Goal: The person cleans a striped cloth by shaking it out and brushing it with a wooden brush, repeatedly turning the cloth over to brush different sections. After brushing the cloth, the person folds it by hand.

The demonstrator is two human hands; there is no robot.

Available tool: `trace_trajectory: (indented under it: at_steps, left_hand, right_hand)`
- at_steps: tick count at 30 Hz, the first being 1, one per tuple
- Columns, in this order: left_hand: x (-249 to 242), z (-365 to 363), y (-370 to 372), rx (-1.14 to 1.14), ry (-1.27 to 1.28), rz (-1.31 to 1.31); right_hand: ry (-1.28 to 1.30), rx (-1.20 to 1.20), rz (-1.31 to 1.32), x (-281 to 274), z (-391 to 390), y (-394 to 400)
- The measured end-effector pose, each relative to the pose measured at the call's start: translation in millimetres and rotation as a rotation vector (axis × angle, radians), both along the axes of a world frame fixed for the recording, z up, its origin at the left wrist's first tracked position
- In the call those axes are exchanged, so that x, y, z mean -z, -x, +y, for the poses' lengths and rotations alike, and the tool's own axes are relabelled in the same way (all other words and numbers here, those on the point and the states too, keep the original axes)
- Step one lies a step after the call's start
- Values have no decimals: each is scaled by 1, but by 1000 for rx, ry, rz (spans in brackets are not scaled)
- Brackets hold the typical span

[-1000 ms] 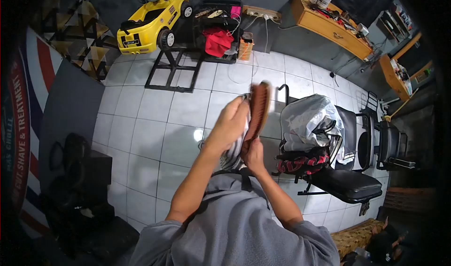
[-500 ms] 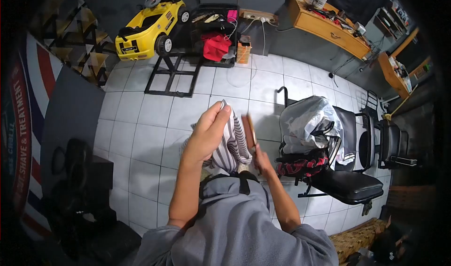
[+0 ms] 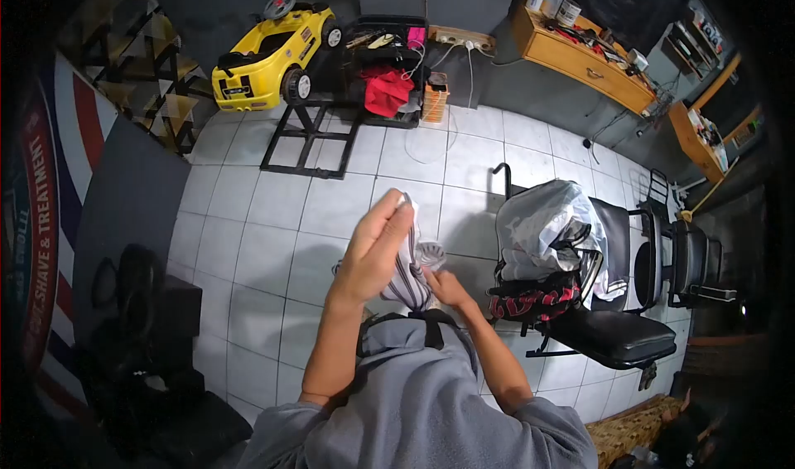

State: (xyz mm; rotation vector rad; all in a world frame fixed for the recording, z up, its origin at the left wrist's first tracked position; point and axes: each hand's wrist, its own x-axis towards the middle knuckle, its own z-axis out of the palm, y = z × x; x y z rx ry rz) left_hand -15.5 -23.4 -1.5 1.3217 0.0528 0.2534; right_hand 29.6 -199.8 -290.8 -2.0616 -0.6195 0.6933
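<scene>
A white cloth with dark stripes point(image 3: 407, 285) hangs in front of my body. Its upper end is gripped in my left hand point(image 3: 374, 252), fingers closed and thumb on top. Lower and to the right, my right hand point(image 3: 448, 289) is curled closed against the side of the cloth. The wooden-handled brush it held a moment ago is hardly visible now, hidden by the hand and the cloth's folds.
A black barber chair point(image 3: 617, 332) stands to the right, bearing a clear plastic bag point(image 3: 546, 220) and a black-and-red cloth point(image 3: 534, 302). Ahead are a black metal frame point(image 3: 308, 171), a yellow toy car point(image 3: 263, 63) and a wooden drawer shelf point(image 3: 584, 63).
My right hand has swung the brush inward from beside the cloth to against it. The cloth has bunched narrower. My left hand keeps its hold, slightly lower and further right in view.
</scene>
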Motion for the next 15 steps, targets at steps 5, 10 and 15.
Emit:
trace_trajectory:
  at_steps: [5, 10, 15]
  left_hand:
    - [-38, 10, 17, -340, 312, -89]
    - [-36, 26, 23, -264, 242, 31]
    - [4, 23, 19, -143, 47, 66]
  right_hand:
    - [657, -3, 159, 110, -75, 51]
    - [505, 322, 331, 119, -92, 50]
    - [-504, 593, 702, -80, -9, 23]
